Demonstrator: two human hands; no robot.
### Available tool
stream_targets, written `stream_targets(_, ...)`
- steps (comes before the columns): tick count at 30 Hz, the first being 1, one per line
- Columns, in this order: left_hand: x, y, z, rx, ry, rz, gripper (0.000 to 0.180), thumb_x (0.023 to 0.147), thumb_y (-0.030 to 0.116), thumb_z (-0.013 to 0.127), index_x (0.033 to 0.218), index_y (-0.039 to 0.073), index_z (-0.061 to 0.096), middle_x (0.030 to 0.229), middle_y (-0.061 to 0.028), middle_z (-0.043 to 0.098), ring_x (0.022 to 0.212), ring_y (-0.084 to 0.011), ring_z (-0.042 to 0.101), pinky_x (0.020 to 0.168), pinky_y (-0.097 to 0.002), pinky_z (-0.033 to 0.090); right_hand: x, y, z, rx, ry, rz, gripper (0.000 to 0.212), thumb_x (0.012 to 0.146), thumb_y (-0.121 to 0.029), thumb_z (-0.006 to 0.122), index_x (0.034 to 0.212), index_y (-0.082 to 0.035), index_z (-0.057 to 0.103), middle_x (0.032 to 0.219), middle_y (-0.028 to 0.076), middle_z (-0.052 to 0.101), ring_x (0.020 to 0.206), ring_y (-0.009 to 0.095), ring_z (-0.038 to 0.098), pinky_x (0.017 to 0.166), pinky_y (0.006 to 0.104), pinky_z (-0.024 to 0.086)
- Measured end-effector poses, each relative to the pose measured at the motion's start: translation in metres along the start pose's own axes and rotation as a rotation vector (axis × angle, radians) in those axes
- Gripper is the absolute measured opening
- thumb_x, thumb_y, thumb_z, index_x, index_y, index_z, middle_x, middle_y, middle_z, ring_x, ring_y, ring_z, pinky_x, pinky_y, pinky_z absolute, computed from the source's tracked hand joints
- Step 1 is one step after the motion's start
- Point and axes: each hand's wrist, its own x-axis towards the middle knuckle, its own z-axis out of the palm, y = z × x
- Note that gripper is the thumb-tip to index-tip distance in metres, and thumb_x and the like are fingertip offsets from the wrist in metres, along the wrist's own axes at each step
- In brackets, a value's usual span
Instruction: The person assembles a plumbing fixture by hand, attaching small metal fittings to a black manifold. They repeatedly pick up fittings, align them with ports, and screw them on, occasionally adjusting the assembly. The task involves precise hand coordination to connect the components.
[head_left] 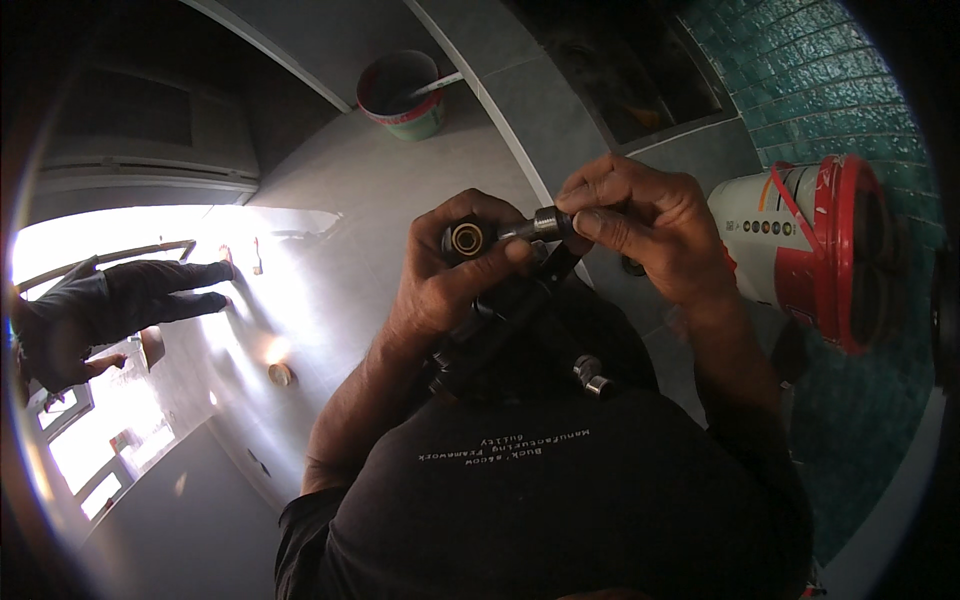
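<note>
A black fitting [490, 300] is held up in front of my chest. It has a round end with a brass-coloured ring and a ridged metal collar [546, 222] on a side stub. My left hand [440, 290] wraps round the body, its thumb lying along the stub. Fingertips and thumb of my right hand [655, 230] pinch the stub's tip at the collar. Below, against my dark shirt, shows a second shiny metal end piece [592, 376]; shadow hides whether it joins the fitting. Much of the fitting is dark and covered by my fingers.
At right stands a white bucket [765, 235] with a red rim, near teal tiles [810, 75]. A second bucket [405, 125] with a pale stick is at the far side, by a dark recess [640, 70]. Another person [120, 310] is at left, near a small round object [280, 374] on the floor.
</note>
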Motion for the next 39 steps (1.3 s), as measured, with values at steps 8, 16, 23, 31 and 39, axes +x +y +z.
stream_targets(8,0.004,-0.007,-0.001,0.002,-0.029,0.052,0.021,0.094,0.014,0.074,0.107,0.0,0.065,0.087,-0.0126,0.073,0.081,-0.0178,0.073,0.076,-0.0305,0.059,0.004,0.001,-0.005,0.006,-0.039,0.093,0.007,0.094,-0.007,0.074,0.1,-0.004,0.074,0.089,0.007,0.075,0.078,0.01,0.073,0.069,0.0237,0.061)
stream_targets(16,0.005,-0.002,-0.003,-0.006,-0.028,0.008,0.02,0.092,0.011,0.078,0.104,0.0,0.069,0.088,-0.0087,0.074,0.083,-0.0141,0.073,0.074,-0.027,0.056,0.008,0.006,-0.003,-0.198,-0.023,-0.112,0.011,0.091,-0.004,0.078,0.101,-0.004,0.075,0.095,0.006,0.074,0.082,0.011,0.073,0.072,0.0242,0.061)
stream_targets(23,0.0,-0.003,-0.001,-0.115,0.022,0.009,0.023,0.094,0.013,0.077,0.108,-0.001,0.067,0.09,-0.0099,0.074,0.083,-0.0151,0.073,0.076,-0.0284,0.057,0.001,0.004,0.011,0.082,0.016,0.135,0.028,0.092,0.003,0.074,0.12,0.0,0.071,0.112,0.008,0.069,0.101,0.013,0.07,0.089,0.0266,0.061)
stream_targets(31,0.001,-0.002,0.001,-0.09,0.036,-0.042,0.03,0.092,0.02,0.081,0.109,0.0,0.068,0.088,-0.0064,0.073,0.082,-0.0125,0.07,0.075,-0.0261,0.054,-0.005,0.026,0.029,0.078,0.092,-0.094,0.034,0.093,-0.003,0.077,0.126,-0.005,0.068,0.113,0.008,0.073,0.103,0.012,0.071,0.09,0.0274,0.061)
stream_targets(39,-0.007,-0.006,-0.014,-0.052,-0.179,0.004,0.052,0.096,0.03,0.076,0.13,0.0,0.053,0.107,-0.0089,0.068,0.106,-0.0176,0.065,0.092,-0.0335,0.051,0.003,0.02,0.025,0.362,0.208,-0.092,0.033,0.103,-0.008,0.062,0.135,0.001,0.061,0.119,0.012,0.068,0.104,0.022,0.072,0.094,0.0374,0.059)
